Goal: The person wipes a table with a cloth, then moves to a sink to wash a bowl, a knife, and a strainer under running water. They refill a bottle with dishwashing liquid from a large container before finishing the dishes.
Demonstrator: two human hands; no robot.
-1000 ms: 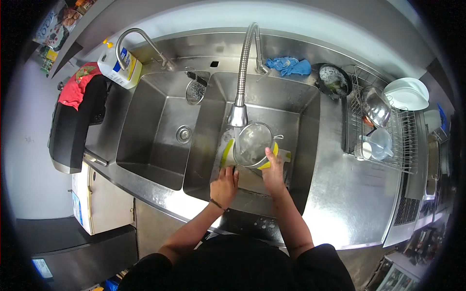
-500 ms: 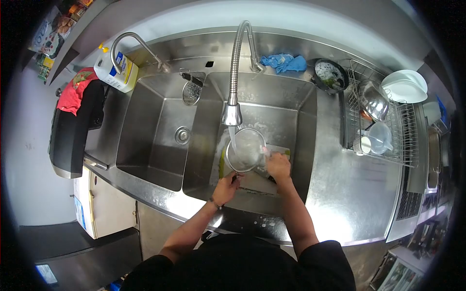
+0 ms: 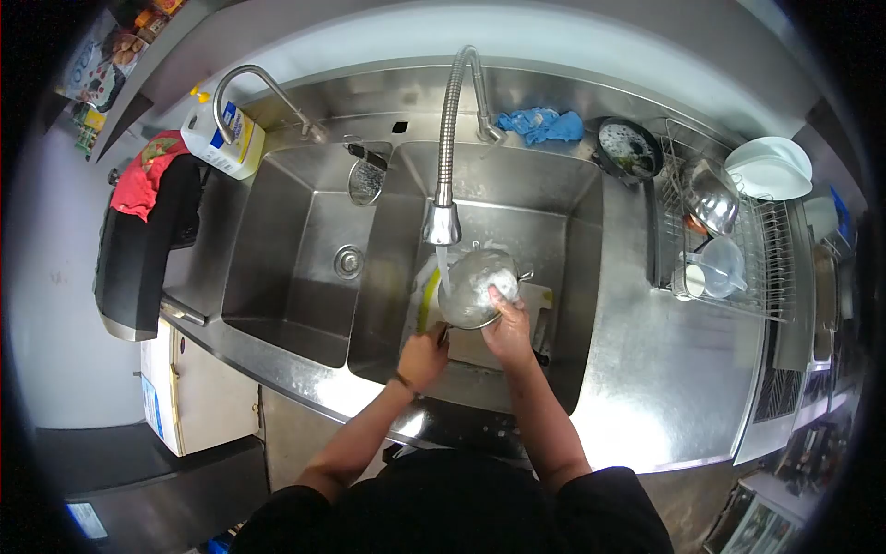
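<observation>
In the right sink basin, my left hand (image 3: 424, 360) is closed around the dark handle of a round mesh strainer (image 3: 468, 286). The strainer's rounded underside now faces up, streaked with foam. My right hand (image 3: 508, 331) presses a white foamy wad (image 3: 499, 283) against the mesh, thumb on top; lather hides what the wad is made of. From the spray faucet (image 3: 442, 223), water runs onto the strainer's left side. Underneath lies a white cutting board (image 3: 469, 348) with green edges. Part of a black handle (image 3: 543, 359) shows by my right wrist.
The left basin (image 3: 305, 268) has a metal holder (image 3: 366, 180) on its divider. A detergent jug (image 3: 221, 138) stands behind left. A blue cloth (image 3: 541, 124), a soapy black pan (image 3: 628, 148) and a loaded dish rack (image 3: 766, 249) line the back and right.
The strainer has been turned from its open side up to its rounded underside up. My right hand has moved left and slightly down onto it, and more foam shows there.
</observation>
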